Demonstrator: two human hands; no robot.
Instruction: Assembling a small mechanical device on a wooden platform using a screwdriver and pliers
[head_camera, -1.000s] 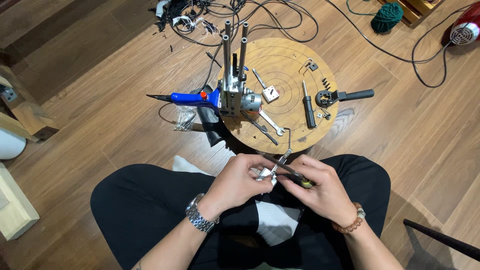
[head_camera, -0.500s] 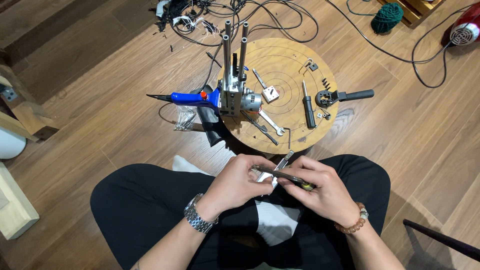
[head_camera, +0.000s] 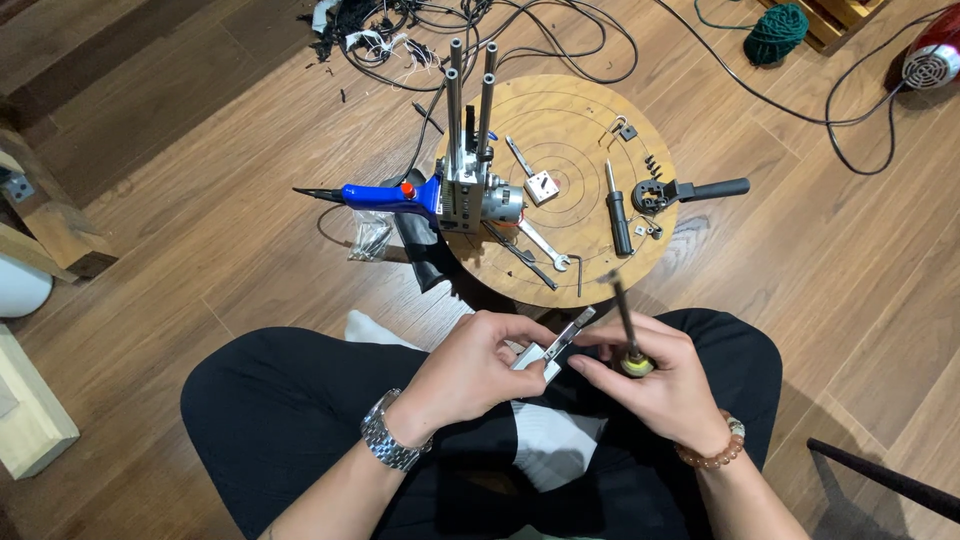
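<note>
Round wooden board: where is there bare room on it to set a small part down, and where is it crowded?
The round wooden board is bare along its far edge, between the upright metal rods and the small hook. Its middle is also open, between the small white block and the black-handled tool. The left side around the blue-handled tool and the wrench is crowded.

We found open floor (head_camera: 200, 200) to the left and right of the round surface (head_camera: 590, 110). On it, the rods (head_camera: 468, 110) stood tall at the left, with a wrench (head_camera: 545, 250), a screwdriver (head_camera: 618, 205) and a handle (head_camera: 700, 190) crowding the near half. Cables (head_camera: 560, 30) tangled beyond it.
</note>
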